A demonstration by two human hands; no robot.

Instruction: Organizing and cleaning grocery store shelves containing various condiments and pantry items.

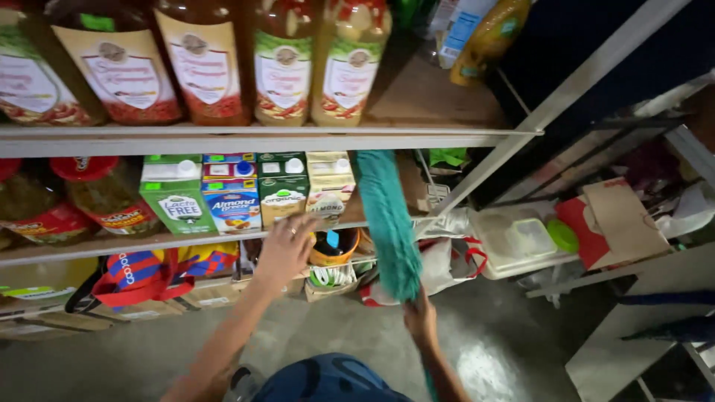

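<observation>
**A:** So what's seen from the head camera?

**B:** A teal duster [387, 223] is held up by the right hand [421, 321]; the grip is pressed together around its lower end, and the fluffy part is stretched up past the edge of the middle shelf [112, 244] to just under the top shelf [261, 138].

**A:** And the other hand?

**B:** The left hand [287, 246] is laid against the front edge of the middle shelf, fingers loosely spread, nothing pinched in it. It's placed right below a row of drink cartons [246, 190], the green ones, a blue one and a pale one, all stood upright just left of the duster.

**A:** Anything else around?

**B:** Big labelled bottles [201, 67] are lined up on the top shelf. Red-lidded jars [97, 197] are parked at the left of the middle shelf. Underneath, a red and blue bag [149, 272] is stuffed in beside cardboard boxes [201, 294], and a clear plastic tub [521, 238] is sat on the next rack to the right. Grey concrete floor [335, 327] is seen below.
</observation>
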